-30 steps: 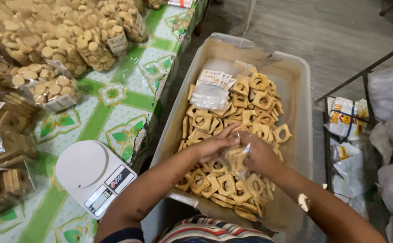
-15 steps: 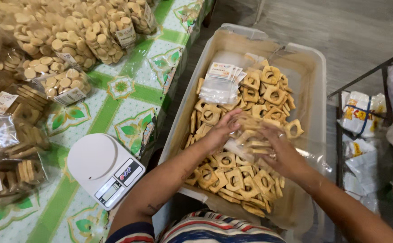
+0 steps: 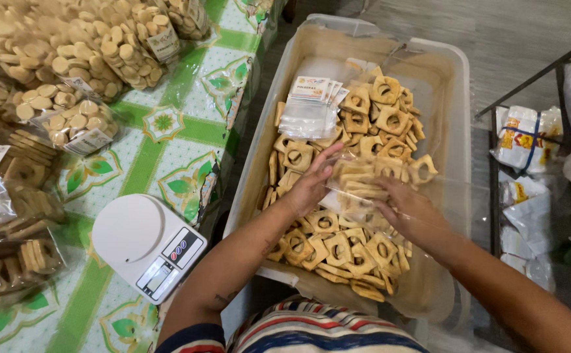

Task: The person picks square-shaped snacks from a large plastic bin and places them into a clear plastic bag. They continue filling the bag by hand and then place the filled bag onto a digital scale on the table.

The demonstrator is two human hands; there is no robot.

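Observation:
A large translucent plastic bin lined with clear film holds several square tan biscuits with a hole in the middle. My left hand and my right hand both grip a clear plastic bag with a few biscuits inside it, held just above the pile. A stack of small empty labelled bags lies on the biscuits at the far left of the bin.
A white kitchen scale stands on the table with the green patterned cloth to my left. Filled bags of round biscuits and square ones crowd the table. A dark metal rack with packets stands at the right.
The view has shifted and drawn closer. My hands have lifted the clear bag a little, and more biscuits now lie inside it.

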